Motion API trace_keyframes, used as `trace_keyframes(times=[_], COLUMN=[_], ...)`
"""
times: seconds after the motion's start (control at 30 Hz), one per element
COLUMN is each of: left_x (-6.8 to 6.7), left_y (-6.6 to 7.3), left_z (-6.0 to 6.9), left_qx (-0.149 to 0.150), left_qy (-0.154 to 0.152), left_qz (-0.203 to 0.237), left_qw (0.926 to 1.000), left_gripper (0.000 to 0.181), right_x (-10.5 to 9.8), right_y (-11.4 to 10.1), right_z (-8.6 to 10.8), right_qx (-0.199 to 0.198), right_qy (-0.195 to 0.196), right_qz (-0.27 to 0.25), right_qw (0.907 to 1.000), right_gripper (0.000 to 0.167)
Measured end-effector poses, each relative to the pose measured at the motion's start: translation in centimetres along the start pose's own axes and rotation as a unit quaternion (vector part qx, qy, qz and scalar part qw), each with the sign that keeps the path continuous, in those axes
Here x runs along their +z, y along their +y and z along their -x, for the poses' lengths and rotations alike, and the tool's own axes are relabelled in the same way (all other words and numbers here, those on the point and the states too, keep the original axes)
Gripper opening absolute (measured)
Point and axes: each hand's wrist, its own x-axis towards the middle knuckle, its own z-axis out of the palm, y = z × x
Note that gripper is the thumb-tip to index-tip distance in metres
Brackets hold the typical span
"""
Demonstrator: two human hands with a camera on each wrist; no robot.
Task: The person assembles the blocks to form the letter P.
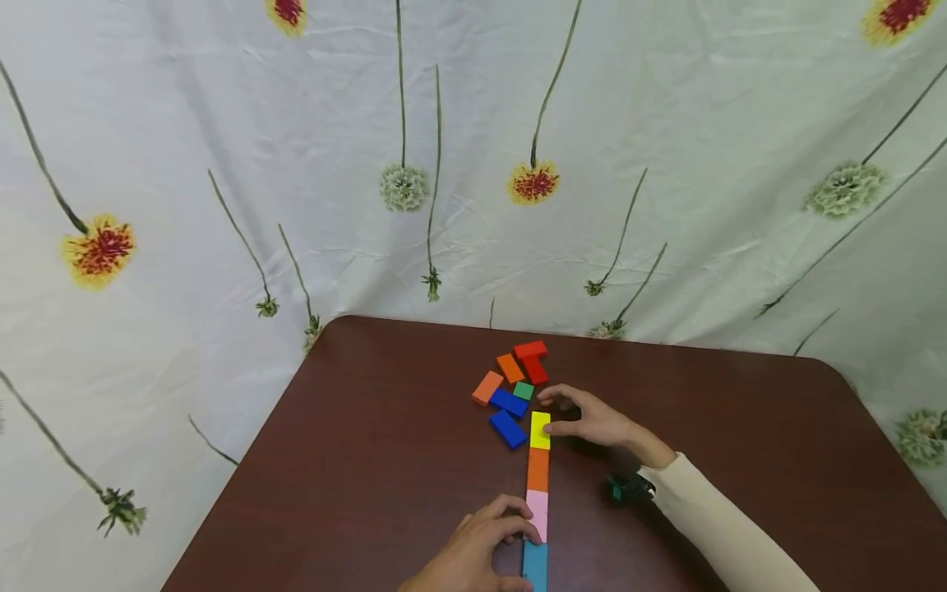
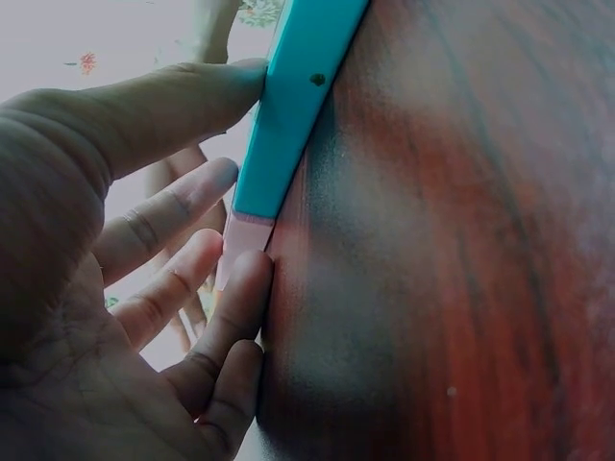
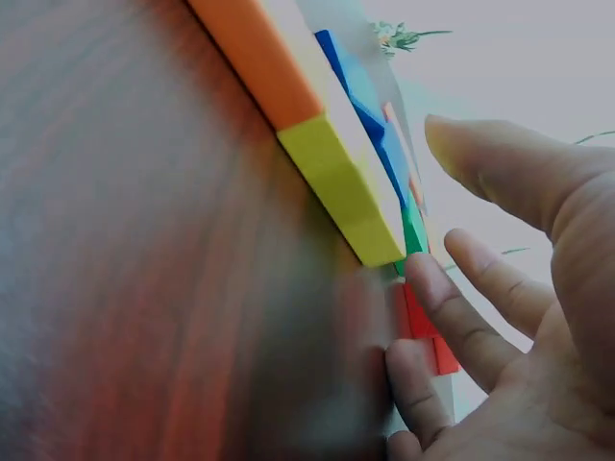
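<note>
A straight row of blocks runs away from me: a light blue block (image 1: 535, 567) nearest, then a pink block (image 1: 538, 516), an orange block (image 1: 538, 469) and a yellow block (image 1: 541, 430) at the far end. My left hand (image 1: 477, 549) lies along the row's left side; its thumb (image 2: 221, 91) touches the light blue block (image 2: 293, 115), and the fingertips are at the pink block. At the far end is my right hand (image 1: 595, 421), fingers spread and nothing held. Its thumb is close by the yellow block (image 3: 341, 192); whether they touch, I cannot tell.
Beyond the row lie several loose blocks: two blue blocks (image 1: 508, 429), a green block (image 1: 524, 390), two orange blocks (image 1: 487, 387) and two red blocks (image 1: 530, 350). The brown table (image 1: 355, 460) ends at a flowered cloth (image 1: 473, 230). A dark device (image 1: 629, 488) is at the right wrist.
</note>
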Motion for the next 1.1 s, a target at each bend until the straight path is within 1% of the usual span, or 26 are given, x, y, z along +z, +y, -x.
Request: trace_keyframes(times=[0.17, 0.3, 0.43, 0.5, 0.63, 0.77, 0.9, 0.97, 1.1], left_x=[0.2, 0.2, 0.2, 0.2, 0.1, 0.1, 0.0, -0.1, -0.2], left_y=[-0.1, -0.1, -0.2, -0.2, -0.3, -0.3, -0.3, -0.2, -0.3], left_z=[0.0, 0.0, 0.1, 0.2, 0.2, 0.2, 0.0, 0.0, 0.0], left_qx=[-0.004, -0.003, 0.005, 0.011, 0.014, 0.010, 0.003, 0.000, 0.009], left_qy=[-0.004, 0.001, 0.008, 0.011, 0.013, 0.008, -0.001, -0.005, -0.003], left_qz=[0.014, 0.015, 0.011, 0.008, 0.007, 0.016, 0.030, 0.034, 0.026], left_qw=[0.9999, 0.9999, 0.9999, 0.9998, 0.9998, 0.9998, 0.9995, 0.9994, 0.9996], left_gripper=[0.032, 0.032, 0.032, 0.032, 0.033, 0.033, 0.032, 0.032, 0.032], right_x=[-0.6, -1.0, -1.3, -1.5, -1.7, -1.8, -1.8, -1.7, -1.5], right_y=[0.2, 0.2, 0.0, 0.0, 0.2, 0.6, 1.0, 1.1, 1.2], right_z=[-0.4, -1.2, -2.5, -3.2, -4.6, -5.6, -6.0, -6.1, -6.1], right_qx=[0.027, 0.045, 0.044, 0.041, 0.041, 0.058, 0.077, 0.074, 0.050], right_qy=[0.052, 0.091, 0.112, 0.112, 0.092, 0.077, 0.066, 0.065, 0.065], right_qz=[0.001, 0.010, 0.011, 0.000, -0.015, -0.029, -0.039, -0.031, -0.014], right_qw=[0.9983, 0.9948, 0.9927, 0.9929, 0.9948, 0.9950, 0.9940, 0.9947, 0.9965], right_gripper=[0.043, 0.039, 0.036, 0.036, 0.036, 0.032, 0.031, 0.032, 0.034])
